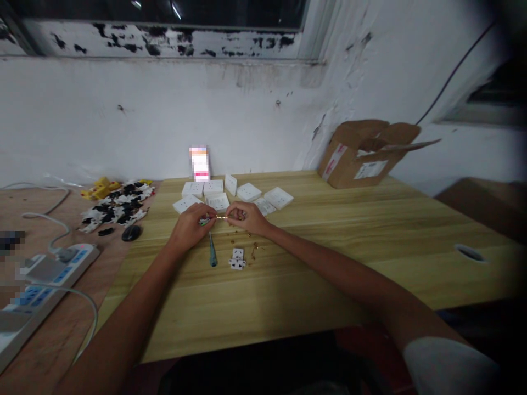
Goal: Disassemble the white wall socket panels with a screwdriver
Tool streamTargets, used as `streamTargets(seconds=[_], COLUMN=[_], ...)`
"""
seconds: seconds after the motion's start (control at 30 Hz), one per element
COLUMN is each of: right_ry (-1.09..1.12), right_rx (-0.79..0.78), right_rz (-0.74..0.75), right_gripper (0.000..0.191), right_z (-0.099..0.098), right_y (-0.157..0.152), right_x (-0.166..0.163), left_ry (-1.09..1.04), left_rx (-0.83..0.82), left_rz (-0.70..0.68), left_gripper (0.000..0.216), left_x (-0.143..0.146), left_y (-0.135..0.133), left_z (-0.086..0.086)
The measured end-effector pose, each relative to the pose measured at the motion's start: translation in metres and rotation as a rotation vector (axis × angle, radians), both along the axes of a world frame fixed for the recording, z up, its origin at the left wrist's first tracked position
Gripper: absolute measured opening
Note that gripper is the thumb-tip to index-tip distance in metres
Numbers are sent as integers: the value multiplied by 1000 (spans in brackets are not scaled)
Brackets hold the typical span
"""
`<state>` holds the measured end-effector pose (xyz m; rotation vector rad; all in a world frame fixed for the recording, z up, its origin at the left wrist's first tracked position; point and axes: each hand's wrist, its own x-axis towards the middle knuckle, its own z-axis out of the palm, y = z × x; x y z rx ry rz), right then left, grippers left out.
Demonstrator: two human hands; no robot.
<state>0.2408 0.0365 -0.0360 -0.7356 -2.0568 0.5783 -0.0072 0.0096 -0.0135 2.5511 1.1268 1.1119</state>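
Both my hands meet over the middle of the wooden table (pixel 329 263). My left hand (pixel 190 224) is closed in a pinch on a small part with green and red on it. My right hand (pixel 246 216) is closed too, pinching the other end of a thin brass strip (pixel 221 217) that spans between the two hands. Just in front of the hands lie a green-handled screwdriver (pixel 212 253), a small white socket insert (pixel 237 259) and a few loose brass pieces (pixel 253 249). Several white socket plates (pixel 249 192) lie just beyond the hands.
A pile of black, white and yellow parts (pixel 117 206) and a black mouse-like object (pixel 131 233) lie at the left. Power strips (pixel 49 274) with cables sit on the left table. An open cardboard box (pixel 366 151) stands at the back right. A cable hole (pixel 470 253) is near the right edge.
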Motion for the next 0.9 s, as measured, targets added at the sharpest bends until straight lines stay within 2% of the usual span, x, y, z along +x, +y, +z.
streamTargets(seconds=[0.9], right_ry=[-14], right_rx=[-44], right_rz=[-28], right_gripper=[16], right_z=[-3], right_y=[1], right_x=[-1], left_ry=[3], left_rx=[5], left_rz=[1], left_gripper=[14], left_x=[1], left_y=[0], left_z=[-1])
